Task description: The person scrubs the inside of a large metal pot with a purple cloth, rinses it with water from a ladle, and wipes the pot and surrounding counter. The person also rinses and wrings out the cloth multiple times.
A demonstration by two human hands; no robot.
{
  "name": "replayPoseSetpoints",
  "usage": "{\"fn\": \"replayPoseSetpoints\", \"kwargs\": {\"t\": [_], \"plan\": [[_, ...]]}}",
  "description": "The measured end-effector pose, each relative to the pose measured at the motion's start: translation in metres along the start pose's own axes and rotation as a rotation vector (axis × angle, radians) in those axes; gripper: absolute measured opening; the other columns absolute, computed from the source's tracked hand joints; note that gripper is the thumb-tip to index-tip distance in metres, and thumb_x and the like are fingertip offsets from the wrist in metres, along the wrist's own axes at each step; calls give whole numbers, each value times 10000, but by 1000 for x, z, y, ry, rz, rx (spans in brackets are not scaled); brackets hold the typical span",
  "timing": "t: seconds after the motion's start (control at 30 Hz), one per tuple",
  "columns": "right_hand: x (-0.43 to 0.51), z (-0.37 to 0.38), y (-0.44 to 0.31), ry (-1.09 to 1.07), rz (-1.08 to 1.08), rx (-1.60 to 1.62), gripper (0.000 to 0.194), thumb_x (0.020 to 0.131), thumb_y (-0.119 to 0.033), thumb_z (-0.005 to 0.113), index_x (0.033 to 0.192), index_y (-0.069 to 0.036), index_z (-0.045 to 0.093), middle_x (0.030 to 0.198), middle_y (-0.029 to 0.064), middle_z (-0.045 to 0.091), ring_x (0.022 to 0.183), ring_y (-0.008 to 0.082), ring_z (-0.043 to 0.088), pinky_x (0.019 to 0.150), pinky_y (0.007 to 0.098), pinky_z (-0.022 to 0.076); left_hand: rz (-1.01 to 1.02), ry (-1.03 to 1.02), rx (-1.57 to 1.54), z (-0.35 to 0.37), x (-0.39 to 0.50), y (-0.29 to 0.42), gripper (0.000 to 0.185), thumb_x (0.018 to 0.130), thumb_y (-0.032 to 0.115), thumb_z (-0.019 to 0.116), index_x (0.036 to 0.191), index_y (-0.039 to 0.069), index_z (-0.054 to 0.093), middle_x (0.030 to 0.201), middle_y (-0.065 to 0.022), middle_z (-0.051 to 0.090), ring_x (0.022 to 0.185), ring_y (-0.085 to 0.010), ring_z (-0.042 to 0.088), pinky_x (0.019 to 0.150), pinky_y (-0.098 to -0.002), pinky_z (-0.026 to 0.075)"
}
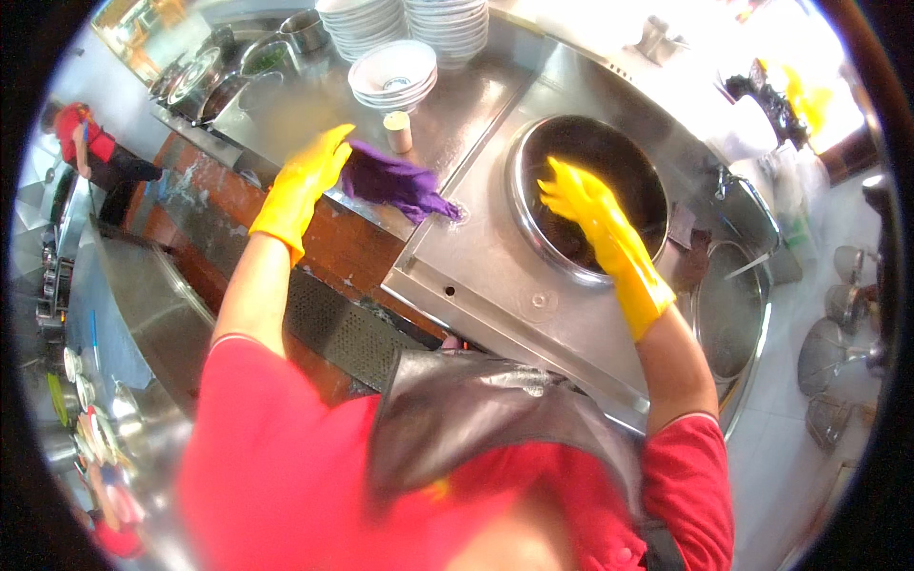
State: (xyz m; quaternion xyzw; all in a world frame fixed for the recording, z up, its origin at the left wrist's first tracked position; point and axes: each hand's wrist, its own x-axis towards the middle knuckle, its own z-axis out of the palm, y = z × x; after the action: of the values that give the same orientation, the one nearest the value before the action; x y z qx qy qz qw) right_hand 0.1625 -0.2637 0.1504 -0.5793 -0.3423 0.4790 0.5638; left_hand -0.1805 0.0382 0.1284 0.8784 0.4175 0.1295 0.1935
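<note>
My left hand (308,184), in a yellow rubber glove, is raised by the front edge of the steel counter. Its fingers lie against the near end of a crumpled purple cloth (393,177); whether they grip it is hidden. The cloth's far end reaches a wet spot on the steel. In a matching glove, my right hand (582,196) hovers over a wide, dark round vessel (571,132) with a shiny metal rim. Its fingers are spread and hold nothing. Beyond the cloth, a small pale cylindrical container (398,133) stands beside a short stack of white bowls (393,71).
Tall stacks of white dishes (446,32) stand at the back. Metal pots (268,61) line the far left. At right are a curved faucet (757,196) and a round steel basin (728,314). A person in red (86,139) stands farther left.
</note>
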Motion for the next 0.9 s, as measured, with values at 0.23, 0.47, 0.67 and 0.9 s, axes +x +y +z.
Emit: {"fn": "replayPoseSetpoints", "kwargs": {"t": [0.23, 0.47, 0.67, 0.9], "plan": [[-148, -138, 123, 659, 444, 753, 501, 1034, -446, 592, 1394, -99, 567, 1308, 218, 668, 1150, 346, 668, 1003, 483, 532, 205, 63, -92, 93, -49, -4, 614, 936, 264, 681, 1480, 37, 510, 1477, -240, 547, 1385, -390, 506, 1173, -448, 382], [-248, -208, 180, 1095, 160, 1183, 558, 944, -477, 705, 1311, -71, 600, 1249, 165, 685, 1135, 347, 666, 948, 499, 566, 179, -59, -221, 151, -43, 45, 635, 905, 282, 711, 1449, 10, 528, 1459, -235, 549, 1357, -391, 524, 1151, -426, 400], [-235, -254, 212, 1296, -180, 1475, 616, 866, -504, 802, 1241, -46, 629, 1199, 119, 700, 1122, 348, 664, 901, 513, 595, 70, -61, -391, 164, -33, 67, 620, 983, 296, 633, 1498, -15, 485, 1460, -197, 571, 1335, -323, 544, 1159, -394, 381], [-249, -262, 206, 1150, -395, 1466, 358, 900, -340, 803, 1110, -63, 714, 1090, 63, 755, 997, 263, 714, 876, 420, 614, -62, -20, -465, 164, -89, 103, 541, 1027, 283, 611, 1456, -32, 518, 1456, -220, 568, 1358, -327, 525, 1163, -405, 371]]}}
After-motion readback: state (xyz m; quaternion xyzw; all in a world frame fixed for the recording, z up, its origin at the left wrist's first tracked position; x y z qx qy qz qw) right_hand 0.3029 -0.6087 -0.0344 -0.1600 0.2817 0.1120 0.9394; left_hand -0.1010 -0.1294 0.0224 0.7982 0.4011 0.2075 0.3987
